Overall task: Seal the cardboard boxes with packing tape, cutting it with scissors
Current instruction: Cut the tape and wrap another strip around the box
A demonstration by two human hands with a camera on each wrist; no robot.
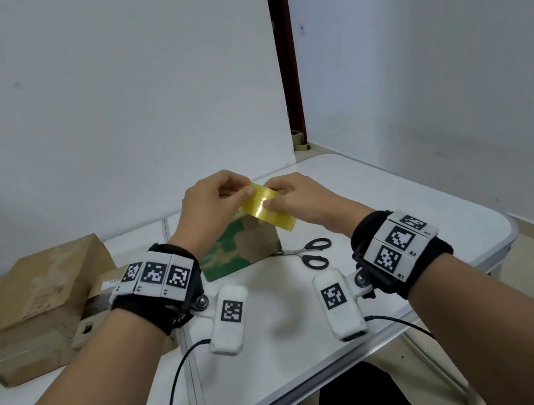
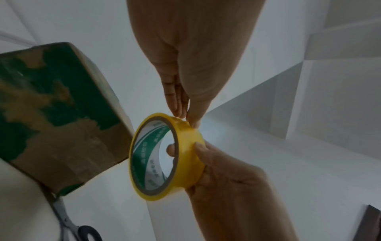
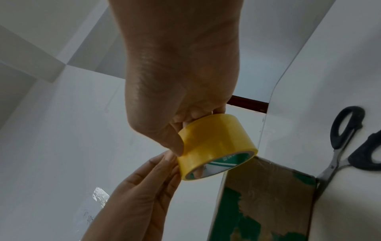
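Yellow tape roll (image 1: 267, 208) up in the air, held between both hands above the green-printed box (image 1: 241, 251), off the surface (image 1: 397, 203) entirely. Right hand (image 1: 296, 198) has the firm grip: thumb on the roll's outer band, a finger hooked through the core, curled round it. Left hand (image 1: 213, 200) pinches at the roll's rim, fingertips (image 2: 179, 110) pressed together against the tape's outer layer; whether a loose end is caught there, cannot tell. The box sits under the roll, mid-surface, towards the far edge. Scissors (image 1: 311, 254) lie flat just right of the box, blade tips touching or nearly touching its base, black handles pointing at the right edge. Open white surface runs from the scissors out to the rounded right corner and back to the near edge. Over at the left edge, plain cardboard boxes (image 1: 40, 291) lie stacked, well apart from the hands.
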